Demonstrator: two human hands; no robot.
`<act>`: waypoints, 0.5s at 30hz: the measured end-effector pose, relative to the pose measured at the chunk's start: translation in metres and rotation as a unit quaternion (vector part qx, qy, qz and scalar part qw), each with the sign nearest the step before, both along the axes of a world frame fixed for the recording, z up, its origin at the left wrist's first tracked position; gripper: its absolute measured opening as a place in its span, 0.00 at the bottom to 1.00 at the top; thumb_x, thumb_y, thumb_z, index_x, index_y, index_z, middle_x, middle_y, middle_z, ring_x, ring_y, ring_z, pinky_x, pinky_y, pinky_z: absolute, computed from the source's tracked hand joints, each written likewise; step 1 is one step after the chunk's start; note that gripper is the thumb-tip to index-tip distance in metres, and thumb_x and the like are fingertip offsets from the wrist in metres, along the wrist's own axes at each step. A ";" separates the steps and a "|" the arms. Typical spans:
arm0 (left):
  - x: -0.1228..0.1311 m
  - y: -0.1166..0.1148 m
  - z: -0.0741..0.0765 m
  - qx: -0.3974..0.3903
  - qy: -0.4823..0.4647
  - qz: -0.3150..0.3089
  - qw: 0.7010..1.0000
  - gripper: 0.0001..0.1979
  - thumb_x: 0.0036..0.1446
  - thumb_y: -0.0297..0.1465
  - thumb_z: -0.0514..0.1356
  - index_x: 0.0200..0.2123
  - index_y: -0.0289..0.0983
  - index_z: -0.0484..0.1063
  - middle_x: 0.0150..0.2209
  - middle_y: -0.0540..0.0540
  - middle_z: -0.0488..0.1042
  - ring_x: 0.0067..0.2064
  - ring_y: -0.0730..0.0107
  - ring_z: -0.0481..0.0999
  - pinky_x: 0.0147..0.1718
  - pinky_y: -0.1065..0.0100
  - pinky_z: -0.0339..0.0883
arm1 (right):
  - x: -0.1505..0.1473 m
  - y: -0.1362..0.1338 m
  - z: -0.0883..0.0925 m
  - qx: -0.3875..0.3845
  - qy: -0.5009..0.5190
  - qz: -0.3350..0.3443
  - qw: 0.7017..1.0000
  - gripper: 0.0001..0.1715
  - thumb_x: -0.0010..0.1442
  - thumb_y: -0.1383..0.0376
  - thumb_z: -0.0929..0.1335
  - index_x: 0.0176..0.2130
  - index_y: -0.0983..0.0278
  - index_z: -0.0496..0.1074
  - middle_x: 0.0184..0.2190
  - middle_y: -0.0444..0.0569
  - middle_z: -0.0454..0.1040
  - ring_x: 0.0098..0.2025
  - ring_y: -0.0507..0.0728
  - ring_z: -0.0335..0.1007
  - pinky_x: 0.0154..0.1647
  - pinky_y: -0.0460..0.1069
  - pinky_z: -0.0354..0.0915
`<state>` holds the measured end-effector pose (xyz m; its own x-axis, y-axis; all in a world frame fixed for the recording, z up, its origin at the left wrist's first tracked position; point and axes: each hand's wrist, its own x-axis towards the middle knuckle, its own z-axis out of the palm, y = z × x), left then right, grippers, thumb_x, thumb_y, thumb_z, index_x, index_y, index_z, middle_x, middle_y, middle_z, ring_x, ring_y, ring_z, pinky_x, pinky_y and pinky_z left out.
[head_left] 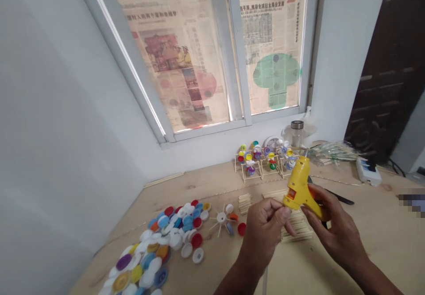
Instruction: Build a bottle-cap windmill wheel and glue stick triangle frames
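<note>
While the right hand [338, 233] is wrapping its fingers around the handle of a yellow glue gun [300, 182], the left hand [265, 226] is curling its thumb and fingers in at the gun's back end; what, if anything, they are pinching is hidden, so I cannot tell. The gun is tilting nozzle upward above the table [375, 228], and a pale stick [264, 281] is showing beneath the left wrist. To the left, a heap of bottle caps [162, 237] is spreading over the wood in white, blue, red, yellow and purple. Between that heap and the left hand, a spoked wheel [221, 217] is lying near a few loose caps. Small wooden sticks [299, 228] are lying beneath and between the hands, and a short bundle [245, 203] is resting just beyond the left hand. Farther back, several stick frames [262, 166] carrying colored caps are standing in front of a small fan [272, 143]. To their right, a lidded jar [297, 134], a plastic bag of sticks [335, 152] and a power strip [368, 172] are sitting along the back. Beyond, newspaper [172, 56] is covering the window.
</note>
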<state>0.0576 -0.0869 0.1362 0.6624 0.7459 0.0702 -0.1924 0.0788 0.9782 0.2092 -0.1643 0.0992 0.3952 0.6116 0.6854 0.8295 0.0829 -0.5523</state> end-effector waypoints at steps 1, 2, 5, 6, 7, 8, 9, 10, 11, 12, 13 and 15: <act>0.000 0.000 0.000 -0.012 -0.001 -0.003 1.000 0.19 0.48 0.46 0.61 0.25 0.35 0.65 0.14 0.51 0.69 0.12 0.85 0.49 0.13 0.76 0.42 | 0.000 0.000 0.000 0.000 0.000 -0.001 1.000 0.25 0.59 0.55 0.64 0.54 0.58 0.61 0.46 0.52 0.71 0.44 0.58 0.72 0.40 0.49 0.72; 0.001 -0.001 0.000 -0.021 -0.002 -0.003 1.000 0.20 0.47 0.47 0.61 0.25 0.35 0.65 0.14 0.51 0.69 0.12 0.85 0.48 0.13 0.76 0.40 | 0.000 0.000 -0.001 0.001 0.001 0.000 1.000 0.25 0.59 0.55 0.64 0.55 0.58 0.61 0.46 0.52 0.71 0.44 0.58 0.72 0.40 0.50 0.72; 0.001 -0.004 -0.001 -0.031 -0.008 0.000 0.999 0.20 0.49 0.47 0.60 0.28 0.33 0.67 0.16 0.49 0.71 0.11 0.86 0.48 0.13 0.76 0.39 | -0.001 0.002 -0.003 0.002 0.012 0.003 1.000 0.25 0.59 0.55 0.64 0.55 0.58 0.61 0.47 0.52 0.71 0.46 0.59 0.72 0.42 0.50 0.71; 0.001 -0.005 -0.002 -0.027 -0.013 0.003 1.000 0.19 0.50 0.45 0.60 0.30 0.32 0.69 0.18 0.48 0.73 0.12 0.86 0.49 0.13 0.76 0.40 | -0.001 0.002 -0.005 0.003 0.016 0.003 1.000 0.26 0.59 0.56 0.64 0.55 0.58 0.61 0.47 0.52 0.71 0.46 0.59 0.72 0.42 0.50 0.71; 0.001 -0.006 -0.002 -0.021 -0.018 0.005 1.000 0.18 0.51 0.43 0.60 0.31 0.31 0.70 0.20 0.46 0.74 0.13 0.86 0.51 0.14 0.76 0.42 | -0.001 0.003 -0.006 0.003 0.020 0.001 1.000 0.26 0.59 0.56 0.64 0.55 0.58 0.60 0.47 0.51 0.71 0.46 0.58 0.72 0.42 0.49 0.71; 0.000 -0.007 -0.003 -0.015 -0.023 0.004 1.000 0.17 0.52 0.41 0.60 0.33 0.31 0.71 0.22 0.45 0.75 0.14 0.86 0.54 0.16 0.76 0.45 | 0.000 0.004 -0.007 0.003 0.023 -0.002 1.000 0.26 0.59 0.56 0.64 0.55 0.59 0.60 0.48 0.51 0.71 0.46 0.58 0.72 0.42 0.49 0.71; -0.001 -0.007 -0.004 -0.011 -0.027 0.001 1.000 0.17 0.52 0.40 0.60 0.35 0.30 0.71 0.24 0.44 0.76 0.15 0.85 0.56 0.17 0.76 0.47 | 0.000 0.004 -0.009 0.002 0.025 -0.004 1.000 0.26 0.59 0.56 0.64 0.56 0.59 0.60 0.48 0.52 0.71 0.46 0.58 0.72 0.42 0.49 0.72; -0.002 -0.008 -0.005 -0.010 -0.028 -0.005 1.000 0.17 0.52 0.39 0.60 0.36 0.30 0.71 0.26 0.43 0.76 0.16 0.85 0.58 0.17 0.76 0.49 | 0.001 0.005 -0.010 0.002 0.024 -0.006 1.000 0.27 0.59 0.57 0.64 0.56 0.59 0.59 0.48 0.52 0.71 0.46 0.59 0.72 0.42 0.49 0.72; -0.002 -0.008 -0.006 -0.011 -0.025 -0.013 1.000 0.17 0.52 0.39 0.60 0.38 0.30 0.71 0.27 0.42 0.77 0.16 0.84 0.59 0.17 0.76 0.49 | 0.002 0.005 -0.011 0.004 0.021 -0.007 1.000 0.27 0.59 0.57 0.64 0.56 0.59 0.59 0.48 0.52 0.71 0.47 0.59 0.72 0.42 0.50 0.72; -0.003 -0.007 -0.007 -0.014 -0.019 -0.019 1.000 0.18 0.53 0.40 0.60 0.39 0.30 0.70 0.27 0.42 0.77 0.15 0.84 0.59 0.16 0.76 0.49 | 0.003 0.006 -0.012 0.008 0.014 -0.007 1.000 0.26 0.59 0.57 0.64 0.56 0.59 0.59 0.49 0.52 0.71 0.47 0.59 0.72 0.43 0.50 0.72; -0.003 -0.007 -0.009 -0.017 -0.012 -0.021 1.000 0.18 0.53 0.40 0.59 0.38 0.30 0.70 0.28 0.42 0.77 0.14 0.85 0.58 0.14 0.76 0.47 | 0.005 0.006 -0.013 0.015 0.003 -0.005 1.000 0.26 0.60 0.58 0.64 0.57 0.59 0.59 0.50 0.52 0.70 0.49 0.59 0.71 0.44 0.50 0.71; -0.004 -0.006 -0.011 -0.021 0.001 -0.016 1.000 0.17 0.54 0.41 0.58 0.36 0.31 0.68 0.29 0.41 0.78 0.12 0.86 0.56 0.12 0.76 0.43 | 0.007 0.006 -0.015 0.028 -0.028 0.004 0.999 0.26 0.60 0.60 0.64 0.57 0.58 0.58 0.52 0.52 0.69 0.51 0.59 0.69 0.47 0.51 0.70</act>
<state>0.0536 -0.0933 0.1255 0.6860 0.7266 0.0380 -0.1873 0.1259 0.9742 0.2166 -0.1581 0.0837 0.3506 0.5740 0.7400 0.8586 0.1185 -0.4987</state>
